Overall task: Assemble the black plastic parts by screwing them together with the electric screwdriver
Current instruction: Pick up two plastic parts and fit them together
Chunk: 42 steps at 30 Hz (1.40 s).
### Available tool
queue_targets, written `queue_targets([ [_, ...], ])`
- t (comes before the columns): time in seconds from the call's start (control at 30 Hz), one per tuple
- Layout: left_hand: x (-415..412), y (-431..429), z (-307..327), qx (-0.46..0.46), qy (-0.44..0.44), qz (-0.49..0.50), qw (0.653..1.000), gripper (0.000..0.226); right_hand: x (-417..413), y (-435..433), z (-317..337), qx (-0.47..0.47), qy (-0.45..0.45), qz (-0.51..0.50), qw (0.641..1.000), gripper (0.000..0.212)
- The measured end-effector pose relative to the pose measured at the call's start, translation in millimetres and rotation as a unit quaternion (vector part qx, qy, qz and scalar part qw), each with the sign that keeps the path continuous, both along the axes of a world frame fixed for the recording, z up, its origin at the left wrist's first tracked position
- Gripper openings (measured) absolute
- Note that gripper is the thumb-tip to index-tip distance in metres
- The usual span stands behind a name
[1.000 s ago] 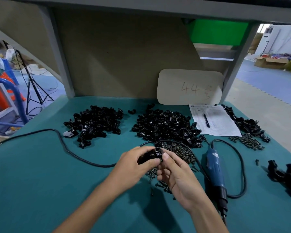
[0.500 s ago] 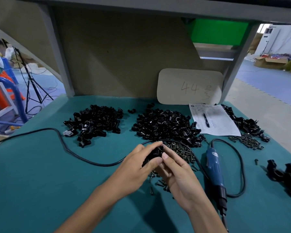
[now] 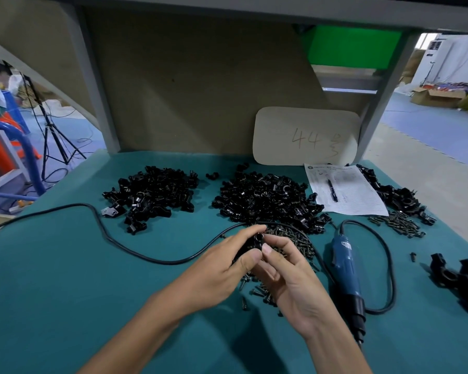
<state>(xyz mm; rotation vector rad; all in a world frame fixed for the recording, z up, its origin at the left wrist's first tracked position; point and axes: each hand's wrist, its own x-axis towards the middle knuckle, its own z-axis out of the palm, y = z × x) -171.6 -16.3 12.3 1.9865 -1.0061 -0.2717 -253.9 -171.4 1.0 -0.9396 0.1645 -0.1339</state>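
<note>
You're holding the black plastic part point(image 3: 255, 242) up off the worktop point(image 3: 65, 279). Left hand point(image 3: 219, 268) fingers point(image 3: 243, 233) are curling round it, and right hand point(image 3: 292, 279) fingers point(image 3: 280, 242) are pinching at its open end. Can't tell if a screw is between them.

Risks, as a guess:
- A small screw slipping from the pinch and getting lost in the loose screws point(image 3: 292, 238) just beneath and beyond the fingers.
- The pieces shifting out of line, so a screw is going in crooked.
- The electric screwdriver point(image 3: 345, 263) is lying right of the fingers, with its cable point(image 3: 146, 259) looping close behind them, so it's likely snagging on pickup.

Writing: the card point(image 3: 305, 136) far beyond the fingers is showing "44" plus one scrawled character. The screwdriver label and the printed sheet point(image 3: 346, 193) are unreadable.
</note>
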Motion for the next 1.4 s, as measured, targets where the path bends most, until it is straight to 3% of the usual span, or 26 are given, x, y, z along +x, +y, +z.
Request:
queue_targets([
  [0.2, -1.0, -3.6, -0.9, 0.006, 0.004, 0.002, 1.0, 0.049, -1.9, -1.1, 1.1, 0.002, 0.0, -0.006, 1.0, 0.031],
  [0.57, -4.4, -5.6, -1.2, -0.002, -0.006, 0.012, 1.0, 0.035, -3.0, -0.7, -0.4, 0.013, -0.002, 0.0, 1.0, 0.028],
  [0.93, -6.1, -7.6, -5.8, -0.017, 0.002, 0.006, 1.0, 0.039, -3.6, -4.6, -2.1, 0.022, 0.004, 0.015, 1.0, 0.024],
  [1.2, -0.6, -6.1, -23.2, -0.015, 0.005, 0.021, 1.0, 0.037, 1.5, -4.2, -11.0, 0.01, 0.029, 0.029, 0.999, 0.035],
  [1.27, 3.4, -5.3, -34.6, -0.011, 0.012, 0.037, 0.999, 0.032, 6.0, -6.1, -19.2, -0.022, 0.045, 0.021, 0.999, 0.04],
  [1.33, 8.6, -3.4, -48.2, 0.0, 0.02, 0.057, 0.998, 0.031, 12.6, -12.3, -27.2, -0.121, 0.071, -0.001, 0.99, 0.041],
  [1.37, 11.1, -2.1, -54.8, 0.009, 0.024, 0.07, 0.997, 0.033, 17.1, -18.8, -30.6, -0.23, 0.091, -0.026, 0.968, 0.037],
  [1.4, 13.2, -0.9, -61.1, 0.016, 0.026, 0.083, 0.996, 0.035, 22.3, -27.7, -34.3, -0.377, 0.115, -0.063, 0.917, 0.029],
])
